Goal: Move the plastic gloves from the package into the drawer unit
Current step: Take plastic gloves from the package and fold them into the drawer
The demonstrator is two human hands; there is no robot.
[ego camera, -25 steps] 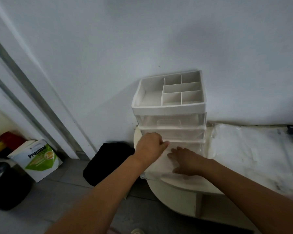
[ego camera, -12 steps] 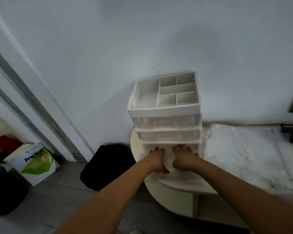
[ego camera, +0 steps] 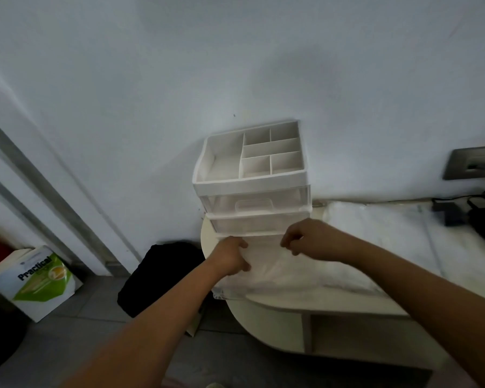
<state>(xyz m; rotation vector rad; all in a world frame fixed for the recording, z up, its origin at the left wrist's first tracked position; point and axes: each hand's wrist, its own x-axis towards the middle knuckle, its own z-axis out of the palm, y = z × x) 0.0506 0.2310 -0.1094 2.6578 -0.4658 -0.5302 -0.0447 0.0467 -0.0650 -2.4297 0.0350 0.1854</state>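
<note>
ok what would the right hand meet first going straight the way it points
The right hand would probably meet the plastic gloves in the open drawer first, then the left hand; depth unclear.

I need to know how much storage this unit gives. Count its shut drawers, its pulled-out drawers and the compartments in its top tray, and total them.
Shut drawers: 2
Pulled-out drawers: 1
Top tray compartments: 6
Total: 9 storage spaces
</note>
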